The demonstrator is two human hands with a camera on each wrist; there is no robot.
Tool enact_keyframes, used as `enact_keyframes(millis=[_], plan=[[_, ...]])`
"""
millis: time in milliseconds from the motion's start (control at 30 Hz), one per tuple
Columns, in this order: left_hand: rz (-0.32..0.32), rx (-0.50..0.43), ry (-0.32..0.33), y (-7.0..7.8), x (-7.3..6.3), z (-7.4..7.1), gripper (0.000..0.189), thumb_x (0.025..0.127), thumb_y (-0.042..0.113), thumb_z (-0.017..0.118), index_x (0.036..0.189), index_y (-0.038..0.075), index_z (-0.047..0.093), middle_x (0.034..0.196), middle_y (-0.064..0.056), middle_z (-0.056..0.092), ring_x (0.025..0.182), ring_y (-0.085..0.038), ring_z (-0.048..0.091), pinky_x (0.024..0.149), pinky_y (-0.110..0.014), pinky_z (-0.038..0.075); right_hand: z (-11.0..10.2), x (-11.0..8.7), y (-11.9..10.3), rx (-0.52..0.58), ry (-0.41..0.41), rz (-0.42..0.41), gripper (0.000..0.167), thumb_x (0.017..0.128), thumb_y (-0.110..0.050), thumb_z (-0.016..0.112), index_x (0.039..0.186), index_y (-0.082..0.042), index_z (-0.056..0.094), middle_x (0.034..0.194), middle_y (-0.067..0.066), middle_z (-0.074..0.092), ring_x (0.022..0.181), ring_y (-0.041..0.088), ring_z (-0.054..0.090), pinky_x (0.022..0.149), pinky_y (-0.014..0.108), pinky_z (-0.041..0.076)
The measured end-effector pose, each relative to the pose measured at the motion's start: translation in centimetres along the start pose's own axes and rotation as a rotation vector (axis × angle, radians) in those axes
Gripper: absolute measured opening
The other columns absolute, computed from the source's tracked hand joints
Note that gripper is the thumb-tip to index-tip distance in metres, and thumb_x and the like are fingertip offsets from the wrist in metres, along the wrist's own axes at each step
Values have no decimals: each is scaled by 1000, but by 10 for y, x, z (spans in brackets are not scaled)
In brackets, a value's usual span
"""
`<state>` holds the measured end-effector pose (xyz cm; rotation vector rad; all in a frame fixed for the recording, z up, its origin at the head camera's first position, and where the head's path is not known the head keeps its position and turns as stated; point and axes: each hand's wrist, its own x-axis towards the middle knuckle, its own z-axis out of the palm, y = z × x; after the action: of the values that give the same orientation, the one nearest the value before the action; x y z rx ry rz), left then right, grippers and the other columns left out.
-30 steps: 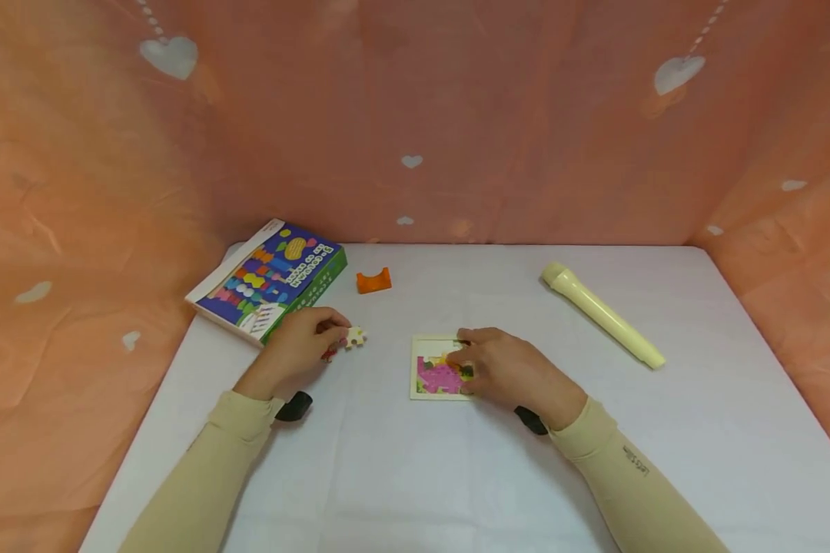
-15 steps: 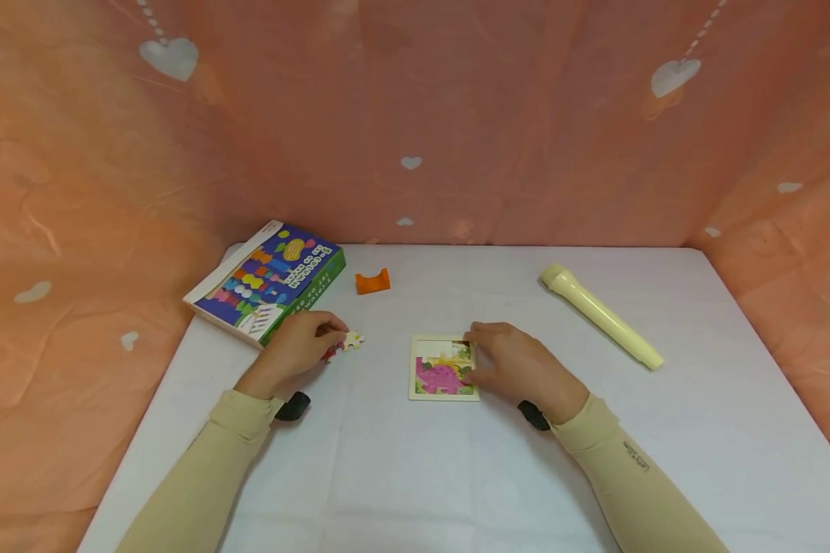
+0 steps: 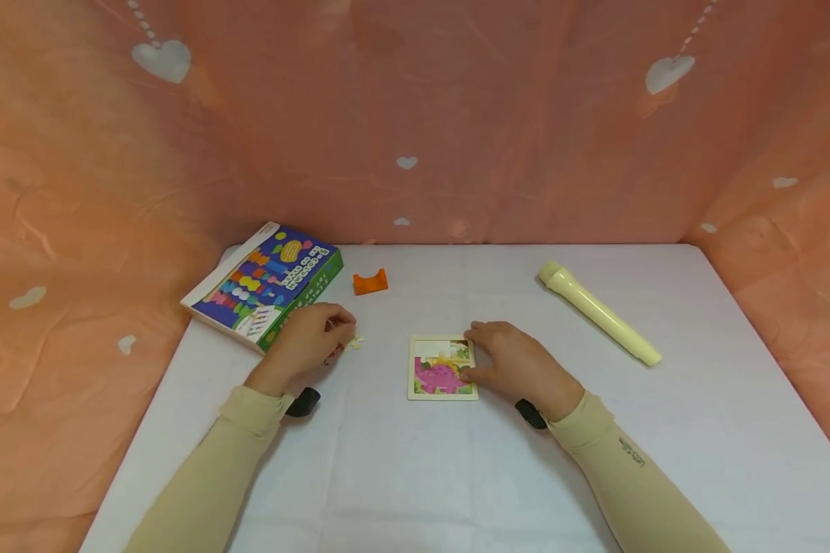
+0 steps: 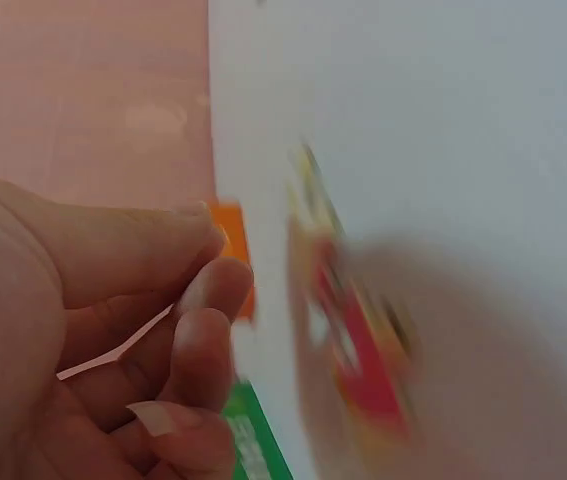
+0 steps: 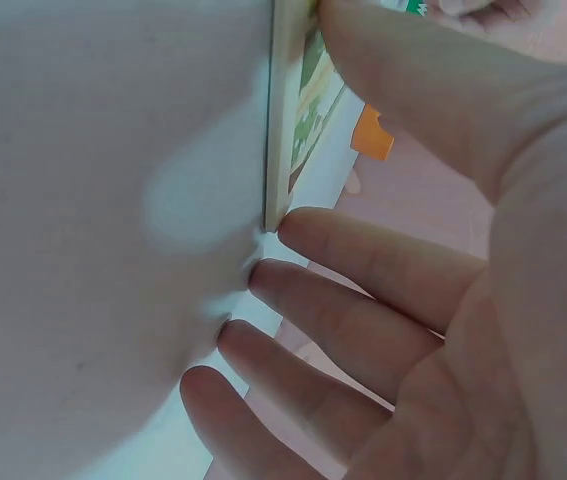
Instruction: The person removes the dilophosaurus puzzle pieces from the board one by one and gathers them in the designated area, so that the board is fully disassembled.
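Note:
A square jigsaw puzzle point(image 3: 411, 369) with a pale frame lies mid-table, showing a pink dinosaur and a bare white patch at its upper left. My right hand point(image 3: 522, 369) rests at its right side. The thumb is over the frame, and the index fingertip point(image 5: 298, 222) touches its corner, the fingers fairly straight. My left hand point(image 3: 311, 342) hovers over loose puzzle pieces point(image 3: 357, 342) and hides part of them. In the left wrist view its fingers point(image 4: 203, 350) are loosely curled, with nothing showing between them. Red and yellow pieces point(image 4: 363, 370) appear blurred beside them.
A blue and green toy box point(image 3: 270, 280) lies behind my left hand. An orange curved block point(image 3: 370, 283) sits near the table's back edge. A pale yellow tapered tube point(image 3: 598, 313) lies at the right. A peach curtain hangs behind the white table.
My right hand has drawn back right from the puzzle's upper right, where a picture piece now shows. My left hand has shifted slightly right, covering more of the loose pieces.

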<state>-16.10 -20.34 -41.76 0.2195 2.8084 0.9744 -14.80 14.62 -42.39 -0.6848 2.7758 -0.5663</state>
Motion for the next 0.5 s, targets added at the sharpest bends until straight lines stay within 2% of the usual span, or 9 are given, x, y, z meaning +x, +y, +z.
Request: enact_keyframes(millis=[133,200,400,500], plan=[[92,10,-17,29,13,21,15,105,24,72,114,14,80,106,-2,76,94,-20,65,85,-36,55,0,0,0,1,8,-1,69,91,-38,88,144,0,65,158,19,59,148,39,55,122,54,45],[138,6,-54,44,19,33,11,104,23,74,110,16,80,104,0,75,93,-18,65,84,-34,55,0,0,0,3,12,-3,69,91,-37,88,144,1,66,158,19,59,148,39,55,122,54,45],[170,-43,-211,83,34,63,6,100,21,77,101,17,82,96,3,73,84,-15,65,77,-31,56,2,2,0,0,20,2,67,91,-37,87,143,0,67,156,19,61,147,38,56,120,54,47],[196,-28,-249,94,39,74,7,99,20,77,100,15,83,94,3,74,84,-15,65,77,-30,55,1,1,0,0,20,17,66,91,-38,87,143,-1,67,156,18,60,147,38,56,120,54,47]])
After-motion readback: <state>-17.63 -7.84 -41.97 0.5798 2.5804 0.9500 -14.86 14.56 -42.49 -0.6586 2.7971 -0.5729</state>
